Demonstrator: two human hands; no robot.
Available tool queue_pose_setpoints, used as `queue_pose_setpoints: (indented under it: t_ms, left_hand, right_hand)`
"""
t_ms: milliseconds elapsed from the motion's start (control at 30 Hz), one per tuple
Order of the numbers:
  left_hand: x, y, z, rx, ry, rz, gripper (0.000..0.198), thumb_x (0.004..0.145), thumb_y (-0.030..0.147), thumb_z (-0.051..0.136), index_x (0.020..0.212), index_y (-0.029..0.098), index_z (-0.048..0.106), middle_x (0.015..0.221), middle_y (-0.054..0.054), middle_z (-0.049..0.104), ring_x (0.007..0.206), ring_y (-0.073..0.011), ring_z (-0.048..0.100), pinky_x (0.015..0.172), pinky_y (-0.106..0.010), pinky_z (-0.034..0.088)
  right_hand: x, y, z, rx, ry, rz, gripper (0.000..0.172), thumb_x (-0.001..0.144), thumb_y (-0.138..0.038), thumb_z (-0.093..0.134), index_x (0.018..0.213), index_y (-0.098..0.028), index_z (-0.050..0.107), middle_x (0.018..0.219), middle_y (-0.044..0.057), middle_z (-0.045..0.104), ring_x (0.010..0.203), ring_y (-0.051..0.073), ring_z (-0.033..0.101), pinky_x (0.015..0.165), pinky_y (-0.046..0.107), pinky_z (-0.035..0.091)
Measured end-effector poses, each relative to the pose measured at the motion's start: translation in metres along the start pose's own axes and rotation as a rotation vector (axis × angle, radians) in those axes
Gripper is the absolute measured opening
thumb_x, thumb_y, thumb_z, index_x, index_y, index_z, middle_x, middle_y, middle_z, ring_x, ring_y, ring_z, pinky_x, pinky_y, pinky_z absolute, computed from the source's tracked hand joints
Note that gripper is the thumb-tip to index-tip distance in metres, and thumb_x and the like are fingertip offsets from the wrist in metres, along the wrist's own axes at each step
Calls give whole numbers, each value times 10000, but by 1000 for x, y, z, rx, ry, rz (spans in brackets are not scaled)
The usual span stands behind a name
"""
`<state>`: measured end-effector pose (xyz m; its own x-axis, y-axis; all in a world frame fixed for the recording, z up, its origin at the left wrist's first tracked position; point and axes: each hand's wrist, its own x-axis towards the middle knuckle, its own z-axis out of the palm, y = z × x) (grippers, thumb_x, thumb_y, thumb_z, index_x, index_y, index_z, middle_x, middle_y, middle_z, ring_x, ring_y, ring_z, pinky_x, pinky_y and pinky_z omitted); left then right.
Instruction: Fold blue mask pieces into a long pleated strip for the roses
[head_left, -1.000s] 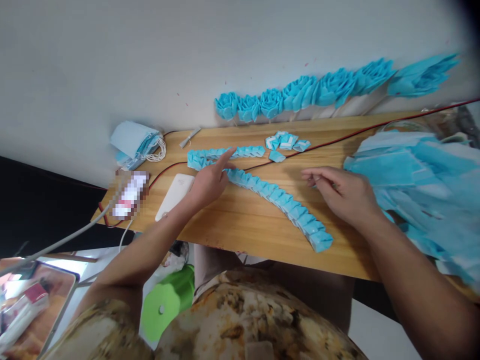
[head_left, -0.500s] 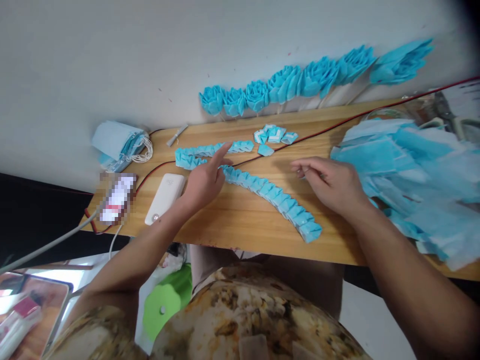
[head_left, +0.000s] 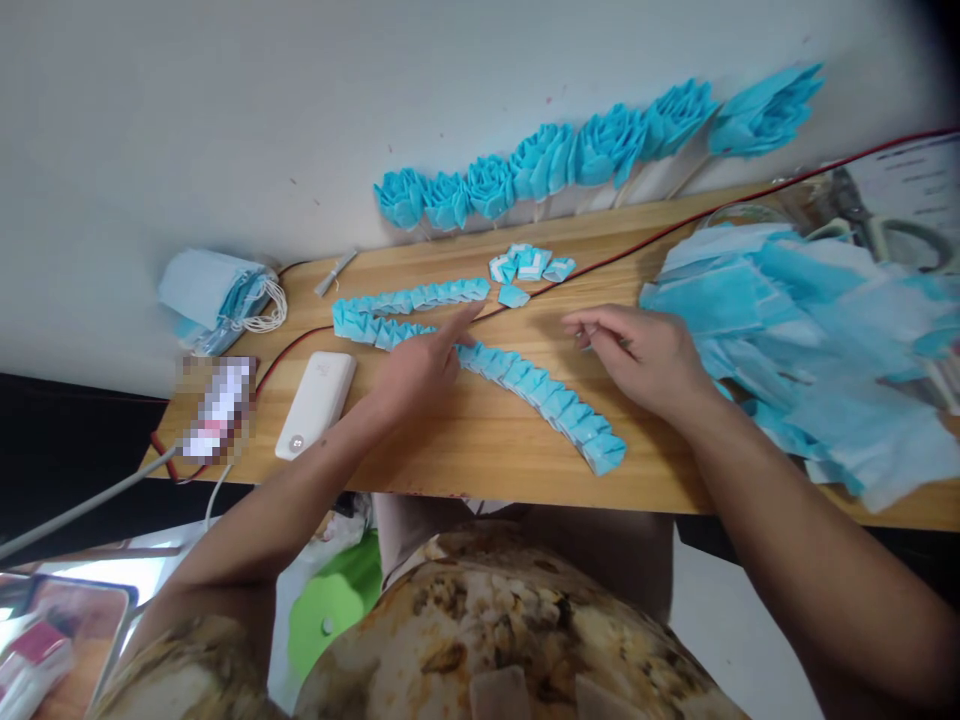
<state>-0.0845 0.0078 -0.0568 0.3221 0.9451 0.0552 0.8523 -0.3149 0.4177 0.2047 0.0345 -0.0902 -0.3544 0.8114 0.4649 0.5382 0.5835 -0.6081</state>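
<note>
Blue folded material makes up the chain (head_left: 551, 395), which lies bent on the bench (head_left: 480, 450) in the middle of the frame: one run reaches from the bend at centre left to the small pieces (head_left: 532, 263), the other slants down to the right. Over that lower run is the left hand (head_left: 420, 365), index finger stretched out, the others curled beneath – whether it touches the chain I cannot tell. The right hand (head_left: 649, 355) hangs right of centre with fingers and thumb drawn close; whether anything is pinched there does not show. Beside it, at the right, spread the sheets (head_left: 795, 330); roses (head_left: 544, 160) stand along the wall above. The step in hand looks like pointing at the chain or steadying it, rather than lifting. Any next move on it would seem to call for a light touch at the lower end – apart from both hands – since the linked folds could slip under a hard pull.
</note>
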Motion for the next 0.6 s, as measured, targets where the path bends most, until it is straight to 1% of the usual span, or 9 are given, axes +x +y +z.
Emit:
queue_pose_setpoints:
  t_ms: [100, 200, 367, 500, 600]
  left_hand:
    - [2, 4, 1, 7, -2, 0, 695, 903, 98, 424, 1585, 229, 400, 1199, -82, 772, 924, -198, 730, 890, -346, 560]
    - [4, 11, 1, -29, 3, 44, 708, 908, 89, 409, 1600, 233, 369, 1244, -83, 758, 951, -192, 730, 901, -333, 553]
    - [8, 24, 1, -35, -110, 38, 713, 899, 80, 404, 1596, 225, 375, 1199, -62, 770, 936, -184, 735, 895, -325, 558]
    - [10, 29, 2, -69, -51, 79, 705, 910, 84, 398, 1601, 218, 364, 1227, -76, 760, 989, -193, 736, 925, -340, 554]
    - [13, 31, 5, -99, -57, 112, 690, 915, 85, 394, 1594, 205, 372, 1198, -74, 768, 1020, -193, 736, 930, -330, 552]
  right_hand:
    - [1, -1, 0, 2, -4, 3, 336, 914, -128, 496, 1061, -289, 752, 953, 16, 804, 831, 217, 760, 756, 367, 589]
    - [1, -1, 0, 2, 0, 1, 351, 897, -115, 499, 1053, -295, 757, 962, 13, 807, 813, 218, 757, 748, 371, 589]
    - [1, -1, 1, 7, 2, 2, 373, 889, -105, 498, 1055, -313, 760, 963, 10, 808, 808, 223, 752, 731, 375, 582]
    - [1, -2, 0, 7, -3, 6, 362, 897, -109, 496, 1059, -301, 757, 964, 14, 805, 821, 222, 750, 745, 375, 578]
    - [1, -4, -1, 0, -9, 16, 346, 905, -118, 499, 1060, -287, 758, 943, 17, 802, 823, 220, 749, 743, 366, 575]
